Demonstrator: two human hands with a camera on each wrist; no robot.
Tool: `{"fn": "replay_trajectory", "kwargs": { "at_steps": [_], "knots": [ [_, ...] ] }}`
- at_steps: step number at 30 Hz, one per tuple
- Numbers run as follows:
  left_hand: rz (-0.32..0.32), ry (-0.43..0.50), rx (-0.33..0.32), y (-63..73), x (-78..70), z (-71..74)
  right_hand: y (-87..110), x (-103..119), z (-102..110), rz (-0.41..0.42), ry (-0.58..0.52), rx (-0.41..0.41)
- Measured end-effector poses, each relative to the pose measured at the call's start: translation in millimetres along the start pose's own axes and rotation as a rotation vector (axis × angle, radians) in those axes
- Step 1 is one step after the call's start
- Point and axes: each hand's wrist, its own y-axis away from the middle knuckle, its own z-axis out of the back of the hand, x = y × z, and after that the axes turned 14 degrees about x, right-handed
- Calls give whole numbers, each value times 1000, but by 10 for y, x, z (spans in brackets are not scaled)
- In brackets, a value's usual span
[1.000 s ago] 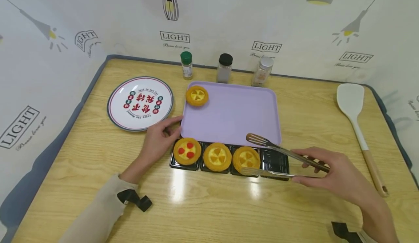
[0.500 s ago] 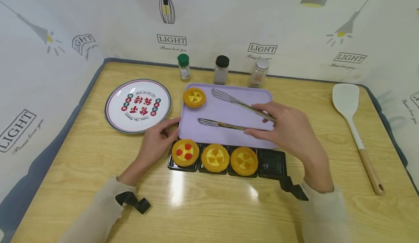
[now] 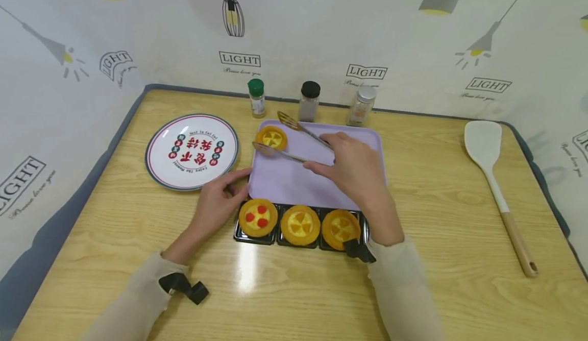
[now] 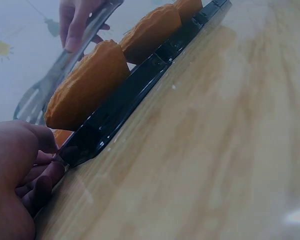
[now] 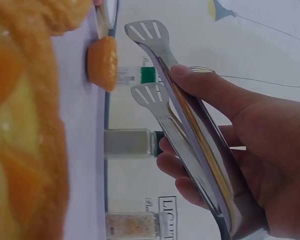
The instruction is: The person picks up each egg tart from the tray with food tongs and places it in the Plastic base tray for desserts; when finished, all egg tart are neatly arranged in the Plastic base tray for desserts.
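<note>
My right hand (image 3: 356, 165) holds metal serving tongs (image 3: 288, 120), spread apart, over the lilac tray (image 3: 294, 183). Their slotted tips lie on either side of an egg tart (image 3: 272, 136) at the tray's back left corner in the head view; in the right wrist view the tongs (image 5: 205, 145) hang above the tart's level. My left hand (image 3: 215, 205) pinches the left end of a black plastic tray (image 4: 125, 105), beside the lilac one. That black tray carries a tart with red pieces (image 3: 258, 217) and two tarts with orange pieces (image 3: 300, 225). My right forearm covers its right end.
Left of the trays lies a white plate (image 3: 190, 152) with red lettering. Behind stand a green-capped bottle (image 3: 257, 98), a black-capped one (image 3: 309, 101) and a silver-capped one (image 3: 362, 106), near the wall. A white spatula (image 3: 493, 177) lies at the right.
My right hand has carried the spread tongs from above the black tray's right end, leftward and back across the lilac tray to the tart in its corner. My left hand stays put.
</note>
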Motion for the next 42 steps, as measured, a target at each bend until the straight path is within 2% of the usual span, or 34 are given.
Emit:
{"fn": "replay_trajectory", "kwargs": {
  "at_steps": [7,14,22,42],
  "knots": [
    [4,10,-4,8,1,7,-53,-27,-88,-59,-52,18],
    [-7,11,3,0,0,0,-85,-45,-123,-78,-85,77],
    [-6,15,4,7,15,-8,-93,-21,-177,-81,-54,95],
    [-1,12,7,6,5,2,-108,0,-177,-69,-12,73]
  ]
}}
